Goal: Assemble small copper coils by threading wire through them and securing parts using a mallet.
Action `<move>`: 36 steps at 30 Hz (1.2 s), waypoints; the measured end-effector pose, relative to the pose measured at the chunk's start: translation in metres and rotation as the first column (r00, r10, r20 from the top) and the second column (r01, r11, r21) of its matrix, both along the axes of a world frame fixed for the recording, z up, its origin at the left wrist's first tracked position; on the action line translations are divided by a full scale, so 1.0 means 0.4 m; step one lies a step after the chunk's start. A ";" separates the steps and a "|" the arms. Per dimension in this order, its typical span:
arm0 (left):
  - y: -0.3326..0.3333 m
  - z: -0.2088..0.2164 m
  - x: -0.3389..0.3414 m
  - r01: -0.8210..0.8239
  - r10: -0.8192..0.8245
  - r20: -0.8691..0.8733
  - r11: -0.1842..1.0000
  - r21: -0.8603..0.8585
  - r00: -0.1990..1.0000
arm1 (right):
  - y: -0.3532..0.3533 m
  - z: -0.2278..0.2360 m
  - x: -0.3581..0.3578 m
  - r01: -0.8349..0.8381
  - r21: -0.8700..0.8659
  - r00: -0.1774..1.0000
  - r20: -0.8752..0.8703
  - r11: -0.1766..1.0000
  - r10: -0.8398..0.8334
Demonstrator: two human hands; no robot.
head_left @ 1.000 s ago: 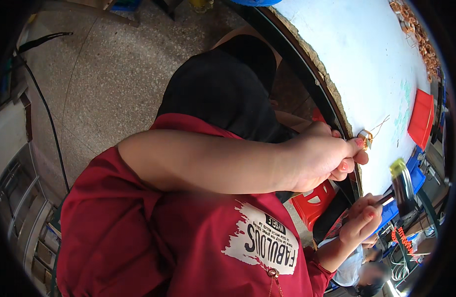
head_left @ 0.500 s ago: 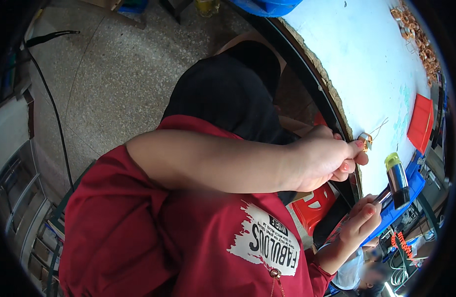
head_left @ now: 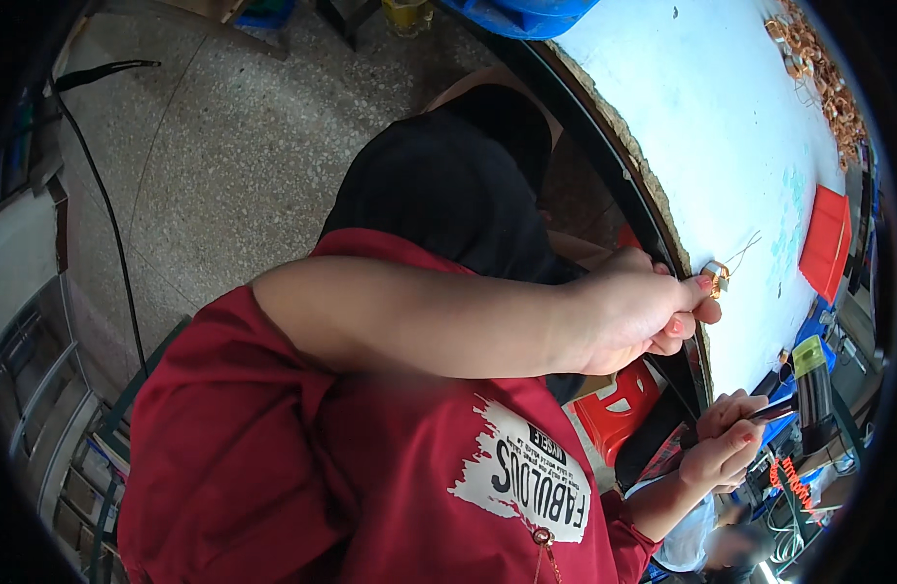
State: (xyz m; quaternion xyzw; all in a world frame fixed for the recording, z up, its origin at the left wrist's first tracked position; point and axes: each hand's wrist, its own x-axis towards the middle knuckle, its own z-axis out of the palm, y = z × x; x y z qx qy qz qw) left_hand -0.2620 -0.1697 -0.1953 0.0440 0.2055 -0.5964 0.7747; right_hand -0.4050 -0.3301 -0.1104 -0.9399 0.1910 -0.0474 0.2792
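My left hand (head_left: 643,307) is closed in a pinch at the worktable's edge, with thumb and fingertips on a small ring-shaped copper coil (head_left: 716,276). Two thin wire ends stick out from the coil over the white tabletop (head_left: 721,146). Nearer my body on the right, my right hand (head_left: 723,450) is wrapped round the handle of a hammer (head_left: 813,394). The hammer's head has a yellow-green cap at one end and a dark face at the other. It is held up, apart from the coil.
A heap of copper coils (head_left: 826,88) lies at the table's far right. Close by stands a red bin (head_left: 825,243). A blue container (head_left: 526,15) sits at the top edge. A red stool (head_left: 619,409) is under the table. Another person (head_left: 687,535) shows at the lower right.
The hammer in my right hand has moved to the right, farther from the coil, and its head has tilted. My left hand and the coil stay almost in place.
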 end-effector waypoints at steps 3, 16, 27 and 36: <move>0.002 0.001 -0.001 -0.010 0.010 0.003 1.000 -0.007 1.000 | 0.000 -0.001 0.015 -0.056 -0.054 0.998 0.010 0.997 0.057; 0.001 -0.005 -0.006 -0.020 0.020 0.020 1.000 -0.011 1.000 | 0.035 0.000 0.063 -0.185 -0.391 0.950 -0.305 0.901 0.063; 0.004 -0.009 0.003 -0.047 0.048 0.020 0.998 -0.047 0.999 | 0.031 0.007 0.067 -0.225 -0.446 0.936 -0.345 0.866 0.065; 0.081 0.040 -0.031 0.004 -0.074 0.617 0.994 0.114 0.783 | -0.035 -0.072 -0.093 0.349 0.282 0.886 0.211 0.894 -0.412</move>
